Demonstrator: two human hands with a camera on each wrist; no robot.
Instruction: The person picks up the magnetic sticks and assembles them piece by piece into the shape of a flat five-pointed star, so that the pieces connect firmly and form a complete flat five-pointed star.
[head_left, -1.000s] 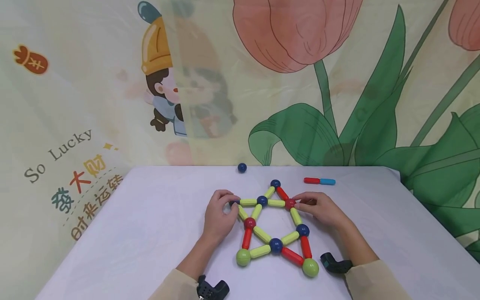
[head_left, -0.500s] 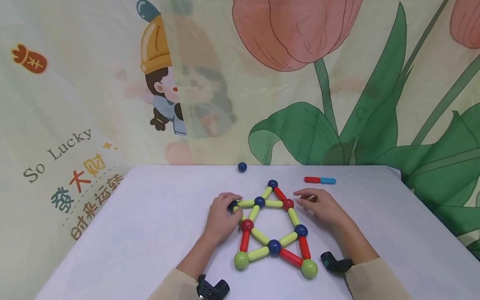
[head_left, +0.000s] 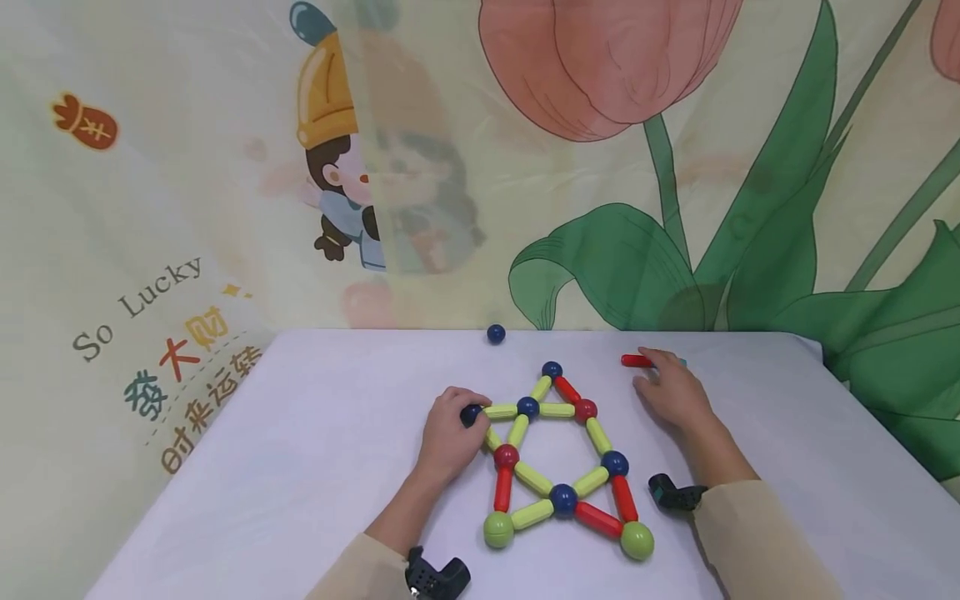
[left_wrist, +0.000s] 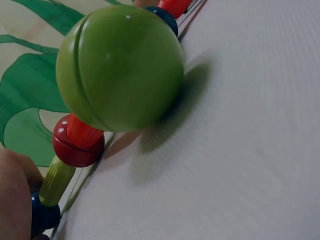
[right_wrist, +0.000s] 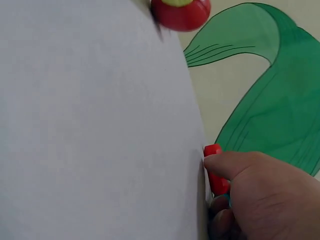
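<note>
In the head view my left hand (head_left: 448,435) holds the dark blue ball (head_left: 471,415) at the left corner of a ball-and-rod magnetic figure, thumb and index finger on either side of it. The figure joins blue, red and green balls with yellow-green rods (head_left: 557,410) and red rods (head_left: 597,520). My right hand (head_left: 673,392) is over a red rod (head_left: 636,361) lying end to end with a blue rod, which it mostly covers. Its index finger crosses above the rods while the thumb stays on the near side. The right wrist view shows the thumb overlapping the red rod (right_wrist: 218,184).
A loose blue ball (head_left: 496,334) sits at the far edge of the white table (head_left: 300,467), before a printed backdrop cloth (head_left: 435,108). Two green balls, one being the left green ball (head_left: 498,529), form the figure's near corners.
My right hand has left the red ball at the figure's right corner and moved right and back to the loose rods. My left hand keeps holding its blue ball; the head view has shifted slightly.
</note>
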